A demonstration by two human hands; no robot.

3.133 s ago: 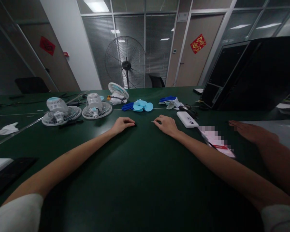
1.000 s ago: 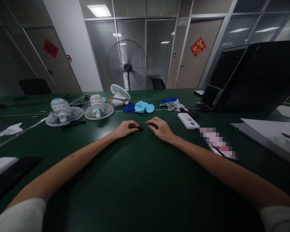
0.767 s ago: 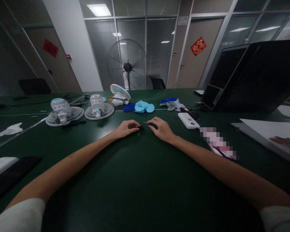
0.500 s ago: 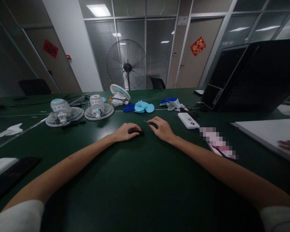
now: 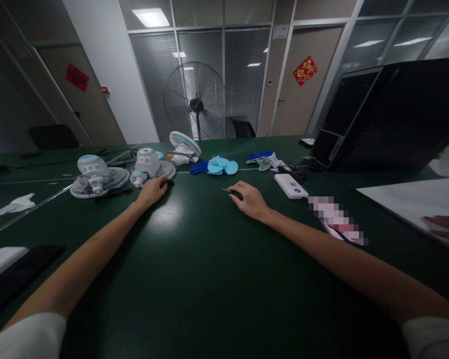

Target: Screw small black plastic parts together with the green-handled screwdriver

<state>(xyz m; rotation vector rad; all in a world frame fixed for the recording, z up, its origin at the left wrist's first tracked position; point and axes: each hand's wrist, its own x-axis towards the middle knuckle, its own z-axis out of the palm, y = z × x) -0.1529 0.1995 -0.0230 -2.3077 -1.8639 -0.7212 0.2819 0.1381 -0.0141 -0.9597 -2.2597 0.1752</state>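
My left hand point(image 5: 151, 193) is closed round a small black object point(image 5: 167, 183), just in front of the middle white fan point(image 5: 147, 162). What exactly the object is cannot be made out. My right hand point(image 5: 250, 200) rests on the dark green table point(image 5: 209, 279), its fingers closed on a small screwdriver point(image 5: 235, 194) with a dark handle and a thin metal shaft pointing left. Light blue fan blades point(image 5: 222, 165) lie beyond and between the hands, beside a blue glove point(image 5: 199, 167).
Another white fan point(image 5: 97, 174) lies at the left, and a third point(image 5: 184, 147) farther back. A white power bank point(image 5: 291, 186), gloves point(image 5: 265, 159) and cables are right of centre. A large black case point(image 5: 389, 117) stands at the right, near another person's hand point(image 5: 443, 224).
My left hand has moved left and slightly away from me with the black object, up to the middle fan. My right hand has stayed nearly still. The other person's hand has shifted slightly left.
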